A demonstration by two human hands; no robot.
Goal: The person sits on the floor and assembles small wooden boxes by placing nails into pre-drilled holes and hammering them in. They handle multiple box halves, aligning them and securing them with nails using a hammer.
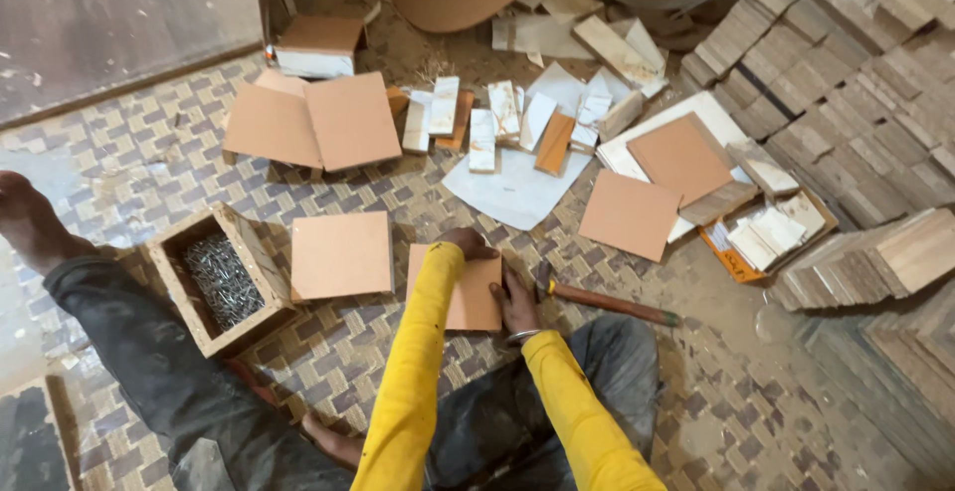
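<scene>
Currently pinning square board [468, 292] at frame centre: left hand [466, 243] flat on far edge, right hand [516, 302] pressing near corner, steadying it; hammer [607, 302] beside, nail box [221, 277] left.

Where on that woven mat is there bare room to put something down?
The mat is barest at the left, between the two boards and the wooden box of nails. Another open patch lies lower right, past the hammer. It is crowded along the top, among the small wood pieces, and around both hands on the square board.
</scene>
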